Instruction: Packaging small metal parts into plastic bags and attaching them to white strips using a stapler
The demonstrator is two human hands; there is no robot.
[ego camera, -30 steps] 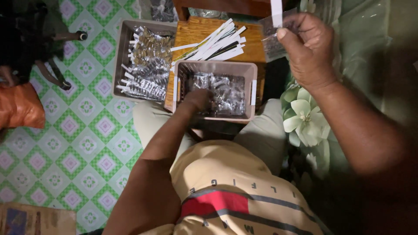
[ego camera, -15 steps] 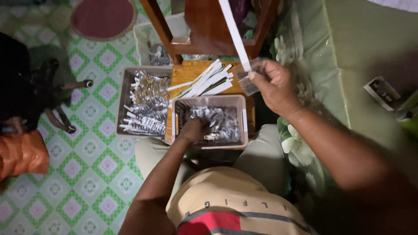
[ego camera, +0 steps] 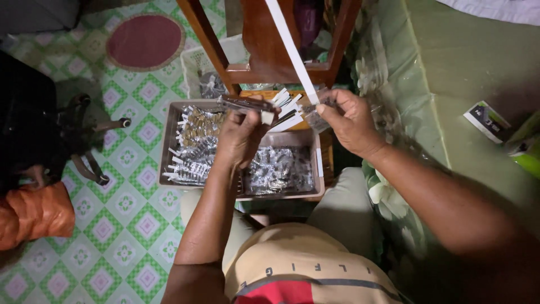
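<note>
— Green-and-white patterned floor point(ego camera: 129, 225) below; what's above it?
— Two trays on a low wooden stool point(ego camera: 270, 67). Over the right tray point(ego camera: 318, 169) the left hand point(ego camera: 242, 138) has its fingers closed on a small dark packet point(ego camera: 244, 104).
— And the other?
— Right hand point(ego camera: 349, 121) pinches a clear sachet point(ego camera: 315, 118) and a long white strip point(ego camera: 289, 48) — the left tray point(ego camera: 169, 141) holds filled packets.

A long white strip point(ego camera: 289, 50) slants from top centre down to a small clear packet point(ego camera: 315, 115) at frame centre; a dark flat packet point(ego camera: 244, 104) lies level just left
</note>
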